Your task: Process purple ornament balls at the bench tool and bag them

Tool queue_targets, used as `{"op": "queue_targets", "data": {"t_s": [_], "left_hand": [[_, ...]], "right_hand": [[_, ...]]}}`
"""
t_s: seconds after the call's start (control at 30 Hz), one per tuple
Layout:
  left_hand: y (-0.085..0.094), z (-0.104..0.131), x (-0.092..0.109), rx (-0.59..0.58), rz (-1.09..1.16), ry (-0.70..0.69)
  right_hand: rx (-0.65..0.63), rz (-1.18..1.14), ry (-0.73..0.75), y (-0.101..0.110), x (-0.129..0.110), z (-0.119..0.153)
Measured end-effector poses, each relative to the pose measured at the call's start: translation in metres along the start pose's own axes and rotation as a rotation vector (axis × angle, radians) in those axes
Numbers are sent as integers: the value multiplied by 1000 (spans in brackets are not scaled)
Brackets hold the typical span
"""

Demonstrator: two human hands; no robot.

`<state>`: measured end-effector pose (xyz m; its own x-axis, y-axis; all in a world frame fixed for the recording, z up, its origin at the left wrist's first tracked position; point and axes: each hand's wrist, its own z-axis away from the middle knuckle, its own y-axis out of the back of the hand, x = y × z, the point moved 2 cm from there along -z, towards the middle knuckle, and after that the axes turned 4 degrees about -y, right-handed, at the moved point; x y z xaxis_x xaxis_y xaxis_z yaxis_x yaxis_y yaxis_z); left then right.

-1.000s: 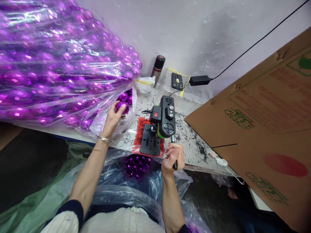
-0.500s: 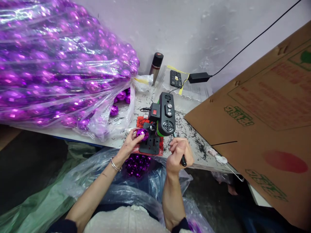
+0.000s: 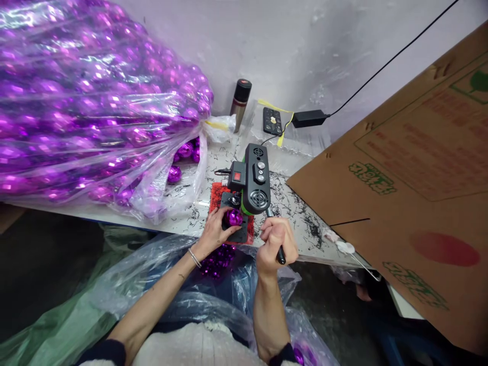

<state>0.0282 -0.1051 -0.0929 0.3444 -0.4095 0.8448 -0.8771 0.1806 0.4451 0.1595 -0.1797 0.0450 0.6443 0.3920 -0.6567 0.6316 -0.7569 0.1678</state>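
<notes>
Between the thumb and fingers of my left hand [image 3: 215,231] is a shiny purple faceted ball [image 3: 234,217], like a bauble. It is over the black base plate [image 3: 241,235] of a small bench machine [image 3: 258,178], close by the machine's head. My right hand [image 3: 277,243] is wrapped round the black-ended lever [image 3: 281,255] on the machine's right side. The machine has a red switch on a side box, and a red mat [image 3: 218,191] lies beneath it. Below the table edge, more purple balls [image 3: 217,262] sit in a clear plastic bag at my lap.
A huge clear bag of purple balls [image 3: 95,112] fills the left of the table. Behind the machine are a flask [image 3: 241,104], a black phone-like item [image 3: 272,121] and a power adapter [image 3: 309,118]. A cardboard box [image 3: 404,193] leans on the right. Black scraps [image 3: 310,223] litter the tabletop.
My left hand has brought the purple ball rightward and slightly down, closer in by the machine's head. My right hand stays on the lever. The whole view has shifted slightly.
</notes>
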Motion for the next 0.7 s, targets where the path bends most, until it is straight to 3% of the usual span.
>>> {"op": "queue_targets", "data": {"t_s": [0.27,0.53,0.7], "left_hand": [[-13,4,-7,65,0,-9],[-10,4,-7,51,21,7],[-11,7,-8,47,-17,15]], "right_hand": [[-16,-22,43,2,4,7],[83,-54,137,-11,38,42],[146,-96,113,-17,46,49]]}}
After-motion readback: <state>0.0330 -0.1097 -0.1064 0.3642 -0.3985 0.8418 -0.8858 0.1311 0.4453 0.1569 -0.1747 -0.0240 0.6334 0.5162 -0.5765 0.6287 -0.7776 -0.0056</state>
